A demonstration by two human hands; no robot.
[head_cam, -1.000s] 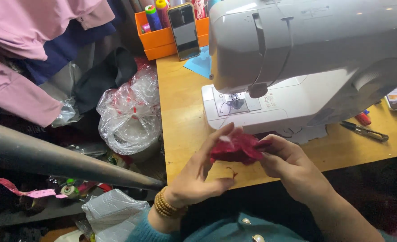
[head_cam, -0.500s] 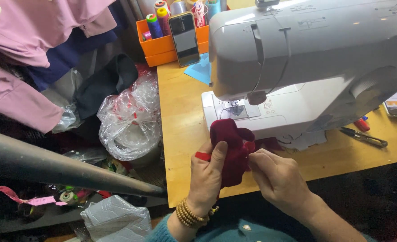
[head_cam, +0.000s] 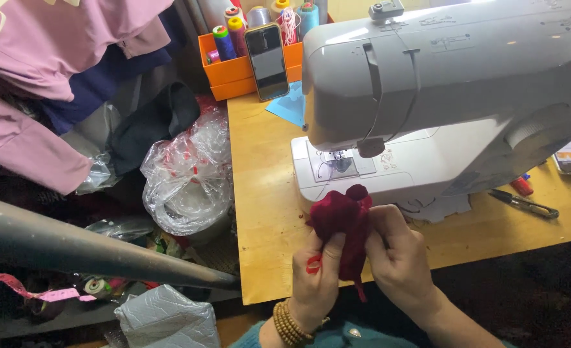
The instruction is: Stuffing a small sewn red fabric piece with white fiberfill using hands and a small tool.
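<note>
Both my hands grip a bunched piece of dark red velvet cloth [head_cam: 341, 222] just in front of a white sewing machine [head_cam: 446, 96]. My left hand [head_cam: 318, 280], with a beaded bracelet at the wrist, pinches the cloth's lower left side. My right hand [head_cam: 398, 258] holds its right side. The cloth's top lobe rises close to the machine's bed, below the needle area [head_cam: 340, 161]. A thin red strand hangs from the cloth's bottom.
The wooden table [head_cam: 266, 193] carries an orange box [head_cam: 237, 71] of thread spools, a phone [head_cam: 267, 61], a blue paper scrap [head_cam: 289, 106] and black snips [head_cam: 524, 203]. Crumpled plastic bags [head_cam: 185, 180], hanging pink garments [head_cam: 53, 58] and a grey pole [head_cam: 92, 248] lie left.
The cloth went from spread between my hands to bunched upright, nearer the machine. My left thumb now presses its front, and my right hand has closed in on its side.
</note>
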